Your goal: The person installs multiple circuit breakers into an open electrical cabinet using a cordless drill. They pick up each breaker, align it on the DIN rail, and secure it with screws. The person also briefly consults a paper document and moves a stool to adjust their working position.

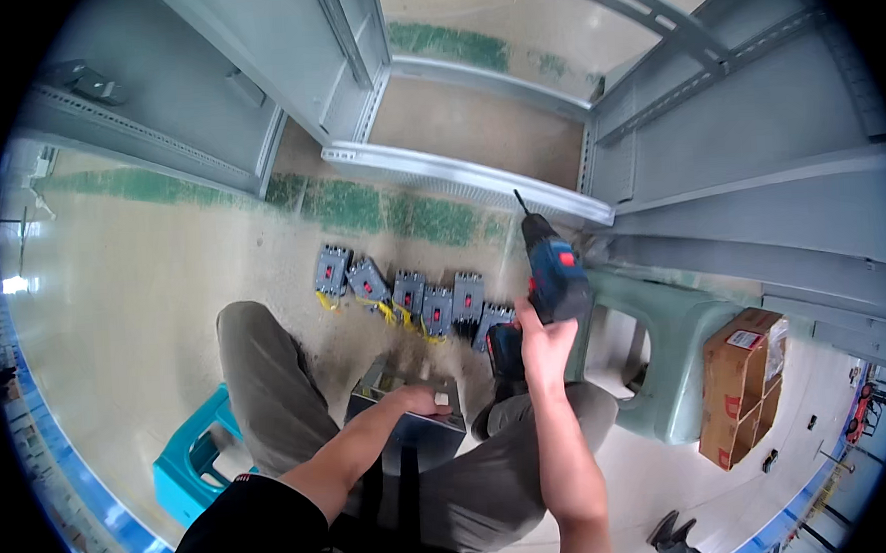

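Between my knees sits an open-topped metal box (pixel 437 442), with my left hand (pixel 420 402) at its upper edge; the fingers are partly bent over the opening, and I cannot tell whether they have hold of anything. My right hand (pixel 549 347) is closed around the grip of a blue and black cordless drill (pixel 558 278), raised in front of my right knee. Its slim bit (pixel 521 202) points away from me toward the lower rail (pixel 468 180) of a grey cabinet frame; whether the two touch I can't tell. To my left stands a turquoise stool (pixel 178 471), and to my right a pale green one (pixel 677 344), with an open cardboard box (pixel 721 387) just beyond its right side. On the floor past my feet, six grey breakers (pixel 437 312) lie in an uneven row, several with red switches and yellow wires (pixel 402 314). Behind them runs worn green floor paint (pixel 430 219), and the tall cabinet (pixel 736 131) rises beyond.
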The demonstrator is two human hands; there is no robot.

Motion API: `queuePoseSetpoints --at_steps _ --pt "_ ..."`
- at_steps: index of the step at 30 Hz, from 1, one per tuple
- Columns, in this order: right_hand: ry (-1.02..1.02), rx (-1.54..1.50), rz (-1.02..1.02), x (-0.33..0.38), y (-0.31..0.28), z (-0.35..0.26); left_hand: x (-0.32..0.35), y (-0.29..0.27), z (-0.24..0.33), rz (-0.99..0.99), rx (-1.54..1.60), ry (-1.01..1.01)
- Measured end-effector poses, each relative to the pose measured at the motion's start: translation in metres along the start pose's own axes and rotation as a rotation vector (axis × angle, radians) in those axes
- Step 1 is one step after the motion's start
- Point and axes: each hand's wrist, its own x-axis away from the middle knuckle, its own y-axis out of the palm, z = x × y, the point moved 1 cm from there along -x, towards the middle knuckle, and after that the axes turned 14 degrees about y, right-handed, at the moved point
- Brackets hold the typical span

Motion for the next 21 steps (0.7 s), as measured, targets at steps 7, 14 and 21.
queuePoseSetpoints --at_steps 7,14,21 --pt "-0.308 0.318 0.051 -0.021 0.0 -0.003 0.003 0.009 0.009 -0.045 -0.245 0.113" --pt "-0.399 0.507 -0.03 0.011 0.03 -0.005 0.045 -0.089 0.048 0.748 -0.08 0.271" --pt "-0.446 0.277 -0.457 0.098 0.042 0.014 0.217 -0.107 0.124 1.082 0.48 1.106"
